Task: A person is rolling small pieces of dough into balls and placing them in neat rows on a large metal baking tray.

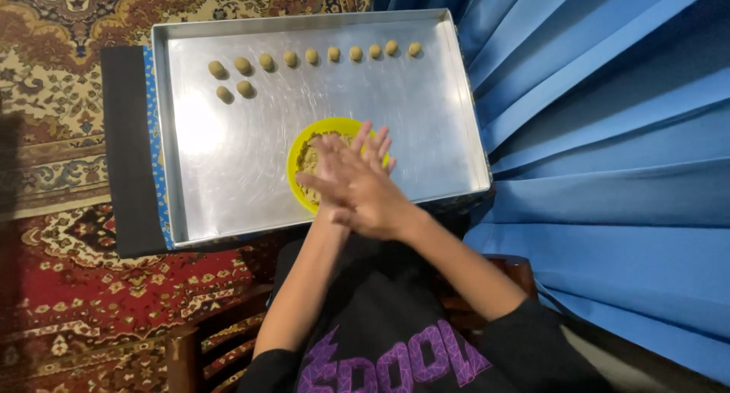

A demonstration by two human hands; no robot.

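Head view, right hand [372, 191] covering left hand [328, 181], yellow bowl [304, 146] half hidden

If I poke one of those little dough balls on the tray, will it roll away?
Probably a little. The dough balls look rounded, and the metal tray looks smooth and shiny, so one could roll or slide. They also look soft and crumbly like the mix in the yellow bowl, so a hard poke would likely dent or break one.

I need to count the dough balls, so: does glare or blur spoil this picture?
Head view: a bright glare patch washes the metal tray at left, clear of the dough balls, which stay sharp; the pressed-together hands look slightly motion-blurred.
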